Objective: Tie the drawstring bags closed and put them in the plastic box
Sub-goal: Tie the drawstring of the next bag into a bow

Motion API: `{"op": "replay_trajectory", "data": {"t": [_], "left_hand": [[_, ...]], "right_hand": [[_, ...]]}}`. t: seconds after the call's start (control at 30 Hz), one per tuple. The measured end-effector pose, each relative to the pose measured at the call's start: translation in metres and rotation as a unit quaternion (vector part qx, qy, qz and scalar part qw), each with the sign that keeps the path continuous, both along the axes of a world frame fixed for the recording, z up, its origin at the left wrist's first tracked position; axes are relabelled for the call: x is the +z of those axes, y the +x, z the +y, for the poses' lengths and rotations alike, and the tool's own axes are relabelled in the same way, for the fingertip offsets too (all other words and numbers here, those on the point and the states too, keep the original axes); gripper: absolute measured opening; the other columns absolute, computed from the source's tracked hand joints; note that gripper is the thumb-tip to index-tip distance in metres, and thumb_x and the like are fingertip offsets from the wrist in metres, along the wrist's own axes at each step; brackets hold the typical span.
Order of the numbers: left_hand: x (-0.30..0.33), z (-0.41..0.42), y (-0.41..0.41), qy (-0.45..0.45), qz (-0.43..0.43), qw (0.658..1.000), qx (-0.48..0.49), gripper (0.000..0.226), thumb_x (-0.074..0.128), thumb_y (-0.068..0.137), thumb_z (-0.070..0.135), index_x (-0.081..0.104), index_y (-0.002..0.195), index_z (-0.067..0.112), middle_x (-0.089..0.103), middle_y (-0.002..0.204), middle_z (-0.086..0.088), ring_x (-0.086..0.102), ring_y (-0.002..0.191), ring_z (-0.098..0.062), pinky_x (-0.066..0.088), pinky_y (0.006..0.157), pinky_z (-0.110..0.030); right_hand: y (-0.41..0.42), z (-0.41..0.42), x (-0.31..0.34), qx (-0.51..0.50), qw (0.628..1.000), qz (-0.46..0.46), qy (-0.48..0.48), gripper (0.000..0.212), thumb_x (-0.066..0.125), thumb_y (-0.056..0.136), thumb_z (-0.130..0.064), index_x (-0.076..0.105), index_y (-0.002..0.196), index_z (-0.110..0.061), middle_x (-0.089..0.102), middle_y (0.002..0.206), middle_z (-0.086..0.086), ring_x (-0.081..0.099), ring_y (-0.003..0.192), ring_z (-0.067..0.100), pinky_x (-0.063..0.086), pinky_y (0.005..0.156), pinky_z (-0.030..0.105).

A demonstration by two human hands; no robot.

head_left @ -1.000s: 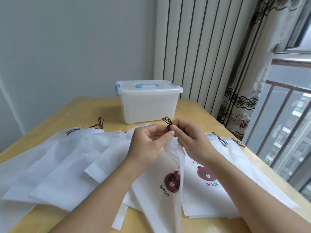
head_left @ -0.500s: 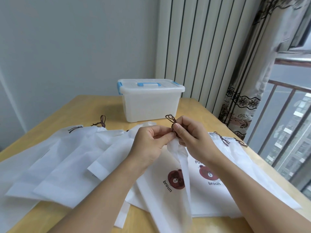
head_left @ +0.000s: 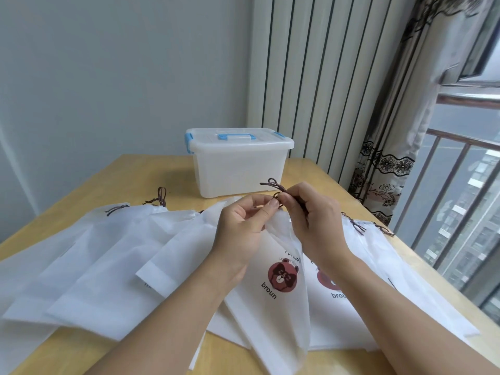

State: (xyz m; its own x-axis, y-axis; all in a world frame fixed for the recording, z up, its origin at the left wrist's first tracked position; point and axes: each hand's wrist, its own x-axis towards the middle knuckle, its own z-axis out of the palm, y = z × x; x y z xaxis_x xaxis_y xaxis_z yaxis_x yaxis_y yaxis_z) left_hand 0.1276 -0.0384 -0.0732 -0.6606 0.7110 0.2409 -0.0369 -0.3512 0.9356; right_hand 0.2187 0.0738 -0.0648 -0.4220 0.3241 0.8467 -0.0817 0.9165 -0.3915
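Wooden table [head_left: 81, 185] is supporting spread white bags and a lidded plastic box [head_left: 238, 169]; left hand [head_left: 243, 228] and right hand [head_left: 311, 220] are both pinching the gathered bag's [head_left: 281, 293] brown drawstring [head_left: 274, 186].

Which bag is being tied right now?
The bear-print bag in the middle, its neck gathered and lifted between both hands; the others lie flat.

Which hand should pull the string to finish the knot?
Probably the right hand: it pinches the brown drawstring, while the left hand grips the bag's gathered neck.
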Motion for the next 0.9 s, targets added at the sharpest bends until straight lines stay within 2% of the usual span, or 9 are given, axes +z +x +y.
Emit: {"op": "replay_trajectory", "data": {"t": [0.13, 0.2, 0.3, 0.47, 0.6, 0.7, 0.77, 0.83, 0.9], "left_hand": [[0.007, -0.003, 0.001, 0.038, -0.138, 0.980, -0.140, 0.017, 0.056, 0.095, 0.017, 0.069, 0.103, 0.010, 0.068, 0.100, -0.004, 0.062, 0.096, -0.012, 0.048, 0.086, -0.024], [0.008, -0.003, -0.001, 0.027, -0.170, 0.971, -0.168, 0.017, 0.053, 0.095, 0.022, 0.069, 0.097, 0.015, 0.064, 0.101, -0.002, 0.056, 0.101, -0.015, 0.045, 0.088, -0.027], [0.008, -0.002, -0.001, 0.002, -0.127, 0.981, -0.146, 0.019, 0.062, 0.092, 0.031, 0.070, 0.098, 0.016, 0.064, 0.101, -0.005, 0.060, 0.096, -0.015, 0.047, 0.084, -0.026], [0.004, -0.002, -0.001, -0.021, -0.029, 0.998, -0.055, 0.028, 0.066, 0.093, 0.021, 0.067, 0.102, -0.005, 0.071, 0.092, -0.018, 0.066, 0.085, -0.023, 0.052, 0.082, -0.034], [0.005, -0.005, -0.007, -0.019, 0.025, 0.999, 0.006, 0.017, 0.077, 0.083, 0.017, 0.075, 0.089, 0.002, 0.077, 0.089, -0.014, 0.073, 0.083, -0.025, 0.057, 0.083, -0.035], [0.007, -0.007, -0.010, 0.009, 0.036, 0.999, 0.015, 0.009, 0.075, 0.083, 0.005, 0.076, 0.084, -0.003, 0.076, 0.084, -0.014, 0.075, 0.081, -0.026, 0.060, 0.077, -0.031], [0.005, -0.007, -0.013, -0.001, 0.071, 0.997, 0.037, 0.006, 0.075, 0.083, 0.004, 0.077, 0.082, -0.001, 0.075, 0.077, -0.008, 0.074, 0.075, -0.021, 0.059, 0.072, -0.027], [0.006, -0.007, -0.013, -0.022, 0.085, 0.995, 0.047, 0.008, 0.074, 0.086, 0.007, 0.077, 0.082, 0.001, 0.075, 0.073, -0.005, 0.073, 0.072, -0.016, 0.058, 0.069, -0.025], [0.007, -0.007, -0.014, -0.028, 0.083, 0.995, 0.050, 0.012, 0.071, 0.089, 0.012, 0.075, 0.083, 0.003, 0.075, 0.075, -0.008, 0.071, 0.071, -0.016, 0.058, 0.067, -0.026]], "right_hand": [[-0.005, 0.001, -0.002, 0.050, 0.997, -0.022, -0.057, 0.018, 0.061, 0.096, -0.016, 0.063, 0.082, -0.005, 0.052, 0.062, -0.014, 0.043, 0.057, 0.001, 0.032, 0.055, 0.010], [-0.006, 0.002, -0.004, 0.069, 0.993, -0.038, -0.089, 0.017, 0.061, 0.097, -0.016, 0.064, 0.083, -0.006, 0.056, 0.064, -0.010, 0.045, 0.058, 0.003, 0.033, 0.056, 0.012], [-0.005, 0.000, -0.006, 0.091, 0.991, -0.045, -0.092, 0.016, 0.060, 0.098, -0.015, 0.065, 0.086, -0.006, 0.057, 0.067, -0.013, 0.049, 0.060, 0.004, 0.035, 0.058, 0.013], [-0.004, 0.002, -0.005, 0.152, 0.971, -0.075, -0.167, 0.025, 0.052, 0.102, -0.017, 0.060, 0.082, -0.004, 0.050, 0.063, -0.013, 0.041, 0.058, 0.005, 0.034, 0.057, 0.019], [-0.001, 0.006, 0.000, 0.206, 0.941, -0.087, -0.253, 0.030, 0.050, 0.105, -0.014, 0.057, 0.076, -0.009, 0.040, 0.055, -0.014, 0.032, 0.051, 0.008, 0.028, 0.049, 0.019], [0.000, 0.007, 0.004, 0.214, 0.934, -0.086, -0.273, 0.031, 0.050, 0.105, -0.018, 0.060, 0.076, -0.013, 0.039, 0.052, -0.013, 0.029, 0.048, 0.007, 0.026, 0.047, 0.019], [0.001, 0.007, 0.008, 0.201, 0.939, -0.075, -0.268, 0.031, 0.050, 0.105, -0.013, 0.061, 0.077, -0.011, 0.043, 0.053, -0.002, 0.030, 0.049, 0.009, 0.025, 0.047, 0.017], [0.002, 0.010, 0.009, 0.195, 0.943, -0.070, -0.259, 0.029, 0.051, 0.104, -0.014, 0.063, 0.078, -0.012, 0.045, 0.060, 0.021, 0.033, 0.055, 0.022, 0.024, 0.049, 0.026], [0.003, 0.011, 0.009, 0.189, 0.948, -0.074, -0.246, 0.028, 0.054, 0.104, -0.018, 0.065, 0.079, -0.014, 0.049, 0.065, 0.031, 0.038, 0.060, 0.028, 0.027, 0.054, 0.034]]}}
